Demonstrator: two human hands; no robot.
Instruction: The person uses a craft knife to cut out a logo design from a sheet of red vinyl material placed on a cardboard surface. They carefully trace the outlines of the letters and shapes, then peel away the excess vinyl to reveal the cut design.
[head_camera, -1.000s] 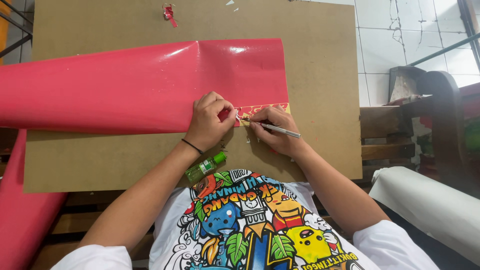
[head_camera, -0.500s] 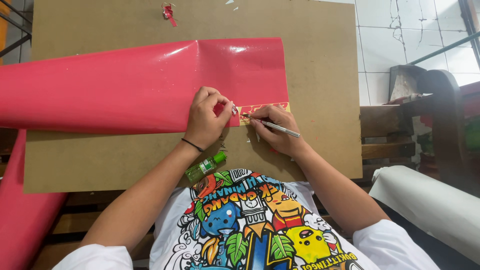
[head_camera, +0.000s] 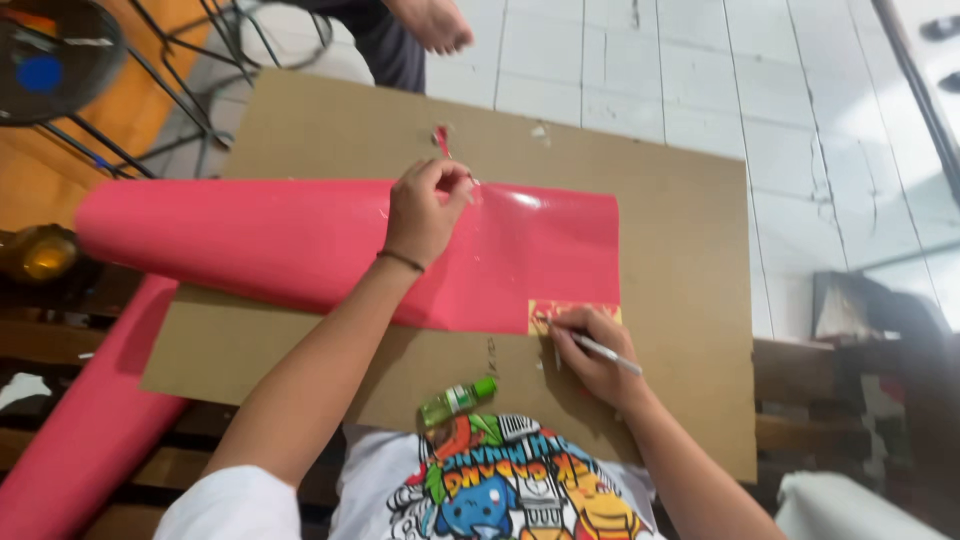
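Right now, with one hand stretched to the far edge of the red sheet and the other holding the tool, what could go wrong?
The right hand keeps a thin silver tool against the yellow strip while attention seems drawn to the left hand near the red scrap; the tip might slip and scratch the red sheet. The small green bottle lies by the board's near edge and could roll off.

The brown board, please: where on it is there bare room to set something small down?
The brown board is bare right of the red vinyl sheet, and below it left of the green bottle. It is crowded by the right hand with its pen tool, and near the left hand among scraps.
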